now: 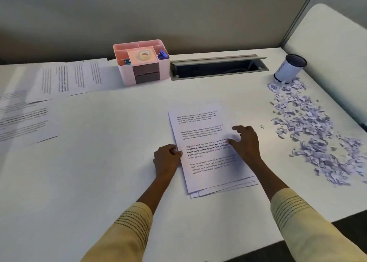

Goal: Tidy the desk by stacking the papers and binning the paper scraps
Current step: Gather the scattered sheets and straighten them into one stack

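Note:
A small stack of printed sheets (200,142) lies near the middle of the white desk (103,162), its lower edges fanned out unevenly. My left hand (166,160) has its fingers curled against the stack's left edge. My right hand (246,140) lies on top of the stack's right side with relaxed, spread fingers. More printed sheets (65,79) lie loose at the far left, with others (21,120) overlapping nearer the left edge. A wide scatter of torn paper scraps (309,126) covers the right side. A small dark-rimmed white bin (288,68) stands at the far right, above the scraps.
A pink desk organiser (142,62) with tape and clips stands at the back centre. Beside it an open cable hatch (216,68) is set into the desk. A grey partition wall (119,13) runs behind, and the desk's front edge drops off at lower right.

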`<state>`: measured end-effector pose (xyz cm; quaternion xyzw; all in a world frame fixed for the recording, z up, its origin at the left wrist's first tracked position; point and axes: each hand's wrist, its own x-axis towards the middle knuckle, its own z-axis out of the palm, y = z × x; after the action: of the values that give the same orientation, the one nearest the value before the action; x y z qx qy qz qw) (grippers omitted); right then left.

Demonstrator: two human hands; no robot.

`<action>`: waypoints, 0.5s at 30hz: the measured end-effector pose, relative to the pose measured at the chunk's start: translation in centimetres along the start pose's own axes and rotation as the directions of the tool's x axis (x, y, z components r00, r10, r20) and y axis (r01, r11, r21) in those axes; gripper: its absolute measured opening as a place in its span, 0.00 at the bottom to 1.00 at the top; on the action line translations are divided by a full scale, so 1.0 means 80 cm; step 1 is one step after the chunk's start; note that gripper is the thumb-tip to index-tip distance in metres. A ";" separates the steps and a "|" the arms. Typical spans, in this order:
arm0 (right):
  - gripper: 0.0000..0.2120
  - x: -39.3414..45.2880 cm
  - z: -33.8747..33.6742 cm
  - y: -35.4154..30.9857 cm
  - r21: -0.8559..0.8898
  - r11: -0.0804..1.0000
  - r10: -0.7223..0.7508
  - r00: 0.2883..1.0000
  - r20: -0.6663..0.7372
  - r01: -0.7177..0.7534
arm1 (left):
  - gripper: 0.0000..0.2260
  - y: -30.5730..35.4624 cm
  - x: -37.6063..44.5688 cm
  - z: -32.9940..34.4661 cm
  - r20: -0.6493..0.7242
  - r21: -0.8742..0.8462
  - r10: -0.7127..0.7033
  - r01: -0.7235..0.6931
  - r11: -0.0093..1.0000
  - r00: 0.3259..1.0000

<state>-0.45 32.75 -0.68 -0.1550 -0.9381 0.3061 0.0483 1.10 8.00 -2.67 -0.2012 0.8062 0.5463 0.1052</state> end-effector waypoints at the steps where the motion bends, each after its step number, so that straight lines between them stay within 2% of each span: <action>1: 0.21 -0.001 0.000 -0.005 -0.029 0.999 -0.017 1.000 -0.009 0.017 | 0.13 0.001 -0.002 -0.002 0.003 0.008 0.004 -0.004 1.000 1.000; 3: 0.18 -0.004 0.001 -0.017 -0.033 0.998 -0.055 0.998 -0.008 0.054 | 0.14 0.005 -0.007 -0.009 0.012 0.023 0.016 -0.016 1.000 1.000; 8: 0.14 -0.018 0.023 -0.075 0.121 0.975 -0.191 0.981 0.018 0.188 | 0.14 -0.001 -0.010 -0.051 0.039 0.073 0.096 -0.098 0.992 0.995; 15: 0.11 -0.038 0.108 -0.196 0.294 0.924 -0.294 0.946 0.134 0.246 | 0.09 -0.023 0.006 -0.170 -0.044 0.061 0.140 -0.137 0.989 0.989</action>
<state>-3.25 14.94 1.56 0.0119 -0.8998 0.4352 0.0283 2.13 -5.25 0.80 -0.1548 0.8359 0.5239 0.0534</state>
